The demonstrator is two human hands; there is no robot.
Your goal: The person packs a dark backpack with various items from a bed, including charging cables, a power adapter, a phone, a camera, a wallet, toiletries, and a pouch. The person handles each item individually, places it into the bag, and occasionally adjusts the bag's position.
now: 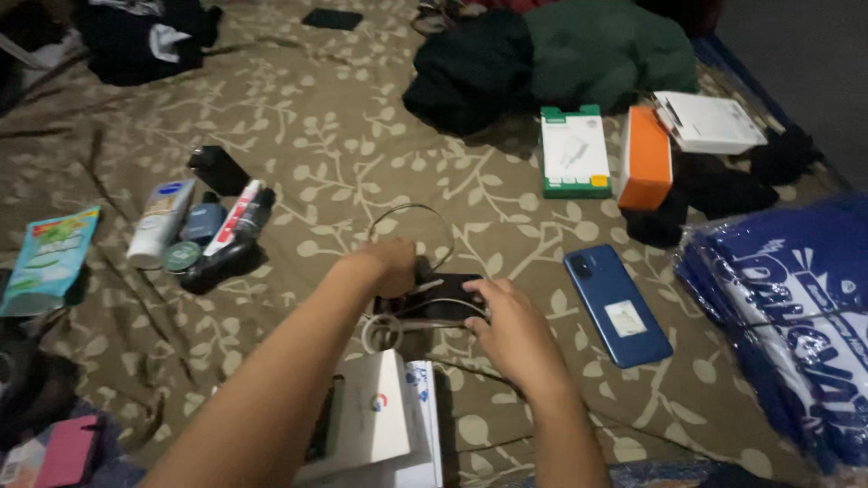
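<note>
Fingers [488, 303] of the right hand [515, 330] curl down onto the near edge of a small black device [443, 294] lying on the patterned bedspread [344, 136], pressing a thin pale cable [411, 312] against it. Whether they pinch the cable or only rest on it I cannot tell. The left hand [393, 264] is bunched over the far left corner of the same device, knuckles up, its fingers tucked under and hidden, so their grip cannot be told either.

That black device sits at the centre of the bed. A wire loop [416, 226] rises from it toward twelve o'clock, and a white coil [384, 333] lies just beside it at seven o'clock. At six o'clock, near the forearms, stands a white box [371, 416].

At three o'clock from the device lies a blue phone [617, 305], face down, apart from the right hand. Farther out at three o'clock is a stack of blue plastic-wrapped cloth [787, 316]. Toward one o'clock lie a green-edged white package [573, 151], an orange box [646, 155] and a white box lid [707, 121], with dark green clothing [561, 54] bundled beyond them at twelve o'clock.

At nine o'clock a cluster of toiletries lies together: a white tube [161, 221], a small round tin [181, 257] and a dark bottle [220, 265]. A teal pouch [50, 258] lies well out at nine o'clock, and a pink case [65, 452] at the bed's near left corner, about seven o'clock.
</note>
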